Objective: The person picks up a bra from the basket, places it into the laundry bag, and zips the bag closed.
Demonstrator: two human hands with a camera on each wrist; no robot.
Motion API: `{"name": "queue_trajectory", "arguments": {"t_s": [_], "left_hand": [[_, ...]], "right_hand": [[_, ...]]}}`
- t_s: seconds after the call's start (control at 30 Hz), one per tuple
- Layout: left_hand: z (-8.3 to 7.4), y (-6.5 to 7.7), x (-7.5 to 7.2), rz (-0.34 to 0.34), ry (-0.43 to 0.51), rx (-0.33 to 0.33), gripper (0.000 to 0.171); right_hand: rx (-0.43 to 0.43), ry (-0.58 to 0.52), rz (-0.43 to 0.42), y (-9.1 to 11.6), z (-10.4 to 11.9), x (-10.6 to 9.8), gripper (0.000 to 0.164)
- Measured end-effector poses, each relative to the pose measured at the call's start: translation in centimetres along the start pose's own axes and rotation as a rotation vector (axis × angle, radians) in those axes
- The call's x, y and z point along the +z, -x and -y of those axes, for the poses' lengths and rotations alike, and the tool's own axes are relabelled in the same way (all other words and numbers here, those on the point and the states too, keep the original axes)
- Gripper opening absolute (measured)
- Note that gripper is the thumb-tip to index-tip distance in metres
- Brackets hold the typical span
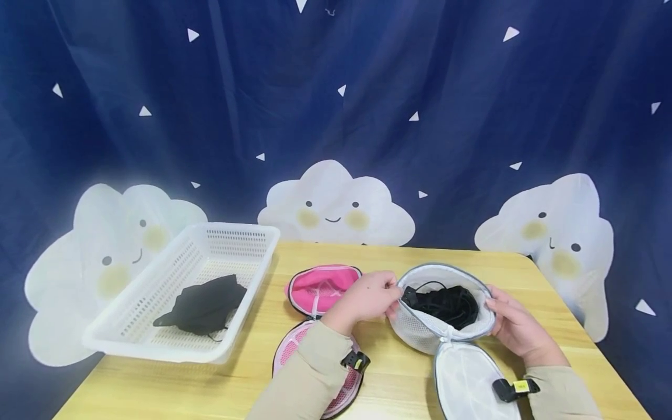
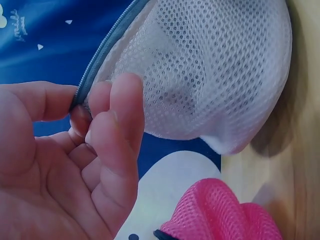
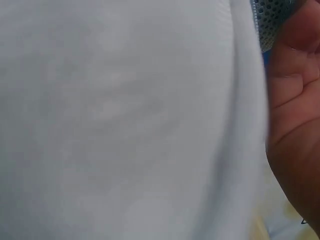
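A white mesh laundry bag (image 1: 415, 326) with a grey zip edge stands unzipped, its round lid (image 1: 469, 379) folded down toward the person. Black clothing (image 1: 451, 306) with thin straps lies inside. At the bag's left rim, my left hand (image 1: 370, 294) pinches the zip edge between thumb and index finger. The left wrist view shows this pinch close up, beside the mesh wall (image 2: 215, 65). My right hand (image 1: 517, 324) grips the opposite rim, with its thumb at the edge. In the right wrist view the pale lid (image 3: 125, 120) covers most of the picture and the fingertips are out of sight.
An open pink mesh laundry bag (image 1: 322, 286) lies left of the white one, its lid (image 1: 286, 350) partly under the left forearm. Farther left, a white plastic basket (image 1: 157, 349) holds a black garment (image 1: 205, 306). Behind the wooden table (image 1: 378, 379) hangs a dark blue curtain (image 1: 336, 105).
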State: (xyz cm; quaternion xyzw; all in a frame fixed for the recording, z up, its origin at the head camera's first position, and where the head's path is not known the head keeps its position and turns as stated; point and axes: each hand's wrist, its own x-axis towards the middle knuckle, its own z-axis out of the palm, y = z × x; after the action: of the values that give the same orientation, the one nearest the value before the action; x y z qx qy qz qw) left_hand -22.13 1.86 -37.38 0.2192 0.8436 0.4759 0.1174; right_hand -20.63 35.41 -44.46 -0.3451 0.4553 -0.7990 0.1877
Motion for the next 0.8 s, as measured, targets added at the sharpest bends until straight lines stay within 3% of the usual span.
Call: {"name": "queue_trajectory", "arguments": {"t_s": [0.3,0.47,0.8], "left_hand": [[0.45,-0.24,-0.97,-0.019,0.053,0.018,0.023],[0.34,-0.21,-0.78,-0.034,0.087,0.001,0.02],[0.3,-0.59,-0.14,-0.125,0.189,-0.007,0.021]], "right_hand": [[-0.055,-0.047,0.028,-0.2,0.15,-0.3,0.041],[-0.063,-0.077,0.032,-0.15,-0.09,-0.58,0.041],[-0.077,-0.056,-0.002,-0.23,0.01,-0.09,0.042]]}}
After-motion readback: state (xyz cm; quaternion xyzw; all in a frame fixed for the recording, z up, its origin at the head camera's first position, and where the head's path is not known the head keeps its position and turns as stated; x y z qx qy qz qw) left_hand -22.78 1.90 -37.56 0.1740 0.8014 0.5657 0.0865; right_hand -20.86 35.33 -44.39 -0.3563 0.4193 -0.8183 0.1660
